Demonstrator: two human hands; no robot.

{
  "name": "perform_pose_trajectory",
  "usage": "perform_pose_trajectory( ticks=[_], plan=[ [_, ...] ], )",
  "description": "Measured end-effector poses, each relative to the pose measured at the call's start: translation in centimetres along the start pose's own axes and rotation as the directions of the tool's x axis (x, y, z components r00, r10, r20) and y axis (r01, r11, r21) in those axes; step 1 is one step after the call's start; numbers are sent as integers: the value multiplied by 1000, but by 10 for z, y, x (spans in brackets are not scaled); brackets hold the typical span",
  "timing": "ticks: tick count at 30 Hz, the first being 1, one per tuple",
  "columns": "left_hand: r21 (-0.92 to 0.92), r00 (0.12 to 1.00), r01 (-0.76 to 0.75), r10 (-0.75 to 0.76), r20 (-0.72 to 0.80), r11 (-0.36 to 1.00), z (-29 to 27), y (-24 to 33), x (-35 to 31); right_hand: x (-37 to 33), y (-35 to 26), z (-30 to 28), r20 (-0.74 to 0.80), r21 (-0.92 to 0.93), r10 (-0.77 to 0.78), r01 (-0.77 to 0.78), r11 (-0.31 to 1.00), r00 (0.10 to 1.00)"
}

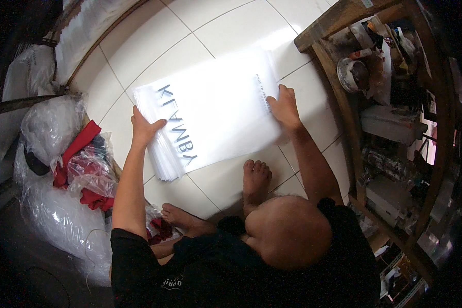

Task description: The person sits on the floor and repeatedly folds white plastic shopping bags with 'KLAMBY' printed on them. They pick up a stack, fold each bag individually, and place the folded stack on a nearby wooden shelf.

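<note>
A thick stack of white, slightly see-through plastic bags (215,110) with dark printed lettering lies between my hands, above the tiled floor. My left hand (148,127) grips its left edge, thumb on top and fingers partly hidden along the side. There the layers fan out into many thin edges. At the opposite edge, my right hand (285,108) holds on, its thumb over the top sheet near a row of small print. Whether the stack rests on the floor or is slightly raised, I cannot tell.
White floor tiles (154,51) spread around the stack. Clear plastic bundles (61,215) and red cloth (82,149) lie at the left. A wooden rack (339,92) with a round tub (352,74) and assorted items stands at the right. My bare foot (256,179) is close to the stack's near edge.
</note>
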State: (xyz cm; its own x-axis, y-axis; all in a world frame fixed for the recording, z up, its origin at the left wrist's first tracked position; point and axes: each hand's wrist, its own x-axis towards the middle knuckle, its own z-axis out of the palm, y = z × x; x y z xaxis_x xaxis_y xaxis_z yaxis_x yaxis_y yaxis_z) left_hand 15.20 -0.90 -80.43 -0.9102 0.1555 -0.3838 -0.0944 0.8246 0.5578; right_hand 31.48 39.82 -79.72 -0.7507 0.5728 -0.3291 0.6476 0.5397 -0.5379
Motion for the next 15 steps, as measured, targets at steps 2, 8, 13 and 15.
perform_pose_trajectory(
  ticks=[2,8,13,15],
  plan=[
    [-7,1000,21,-21,-18,1000,2,-2,3,-1,6,-1,19,-14,-43,43,999,999],
    [-120,994,78,-86,-64,990,6,-17,12,-14,-17,-9,147,105,-10,-6,994,989],
    [-83,998,28,-32,-54,996,5,-21,17,1,12,0,13,337,181,-175,925,983],
    [-85,999,40,-42,-20,996,2,-23,20,3,17,-1,18,211,151,-152,966,988]
  ],
)
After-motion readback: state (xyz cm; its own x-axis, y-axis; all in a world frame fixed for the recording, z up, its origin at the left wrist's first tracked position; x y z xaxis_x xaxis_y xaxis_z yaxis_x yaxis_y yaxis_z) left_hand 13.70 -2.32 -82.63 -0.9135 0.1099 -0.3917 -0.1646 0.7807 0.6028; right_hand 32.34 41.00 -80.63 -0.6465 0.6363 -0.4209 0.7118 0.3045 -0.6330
